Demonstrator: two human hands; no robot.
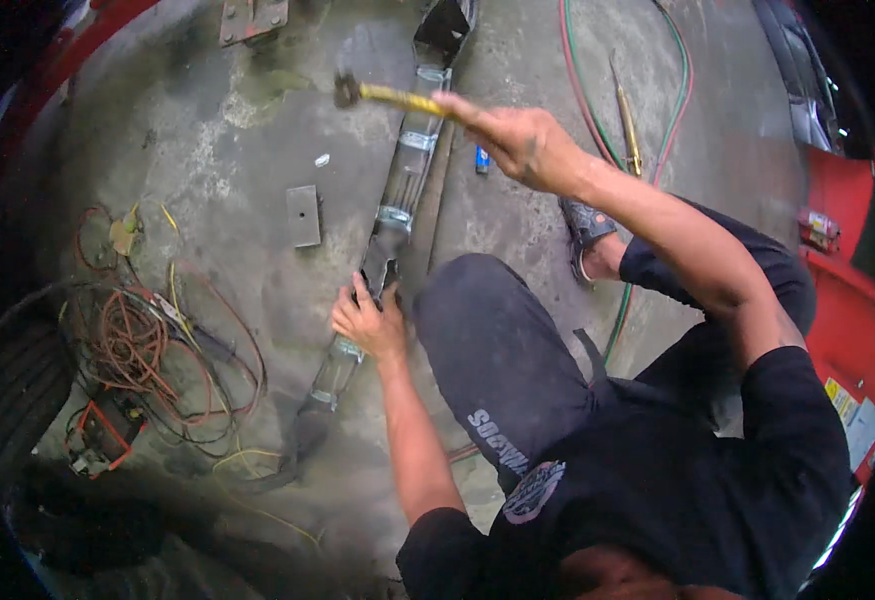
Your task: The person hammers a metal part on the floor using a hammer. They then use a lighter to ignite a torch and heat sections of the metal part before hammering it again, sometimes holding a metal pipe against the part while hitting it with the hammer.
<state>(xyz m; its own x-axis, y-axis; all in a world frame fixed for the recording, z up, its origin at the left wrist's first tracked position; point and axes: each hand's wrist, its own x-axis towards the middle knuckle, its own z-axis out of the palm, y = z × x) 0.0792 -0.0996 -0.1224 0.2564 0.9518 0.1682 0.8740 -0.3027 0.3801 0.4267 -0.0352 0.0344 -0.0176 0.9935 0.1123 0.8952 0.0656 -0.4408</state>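
Note:
My right hand (532,145) grips the yellow handle of a hammer (397,97), raised above the floor. Its dark head, slightly blurred, points to the left. A long, dark metal beam (394,216) with several shiny bands lies slantwise on the concrete. My left hand (372,322) is closed over the beam's lower half, thumb and fingers on either side. Just beyond those fingers the beam has a ragged dark opening. What lies under the left palm is hidden.
A small steel plate (303,216) with a hole lies left of the beam. Tangled cables (137,340) and an orange-black device (102,437) are farther left. On the right are a brass torch (628,130), red and green hoses (598,120) and a blue lighter (482,159).

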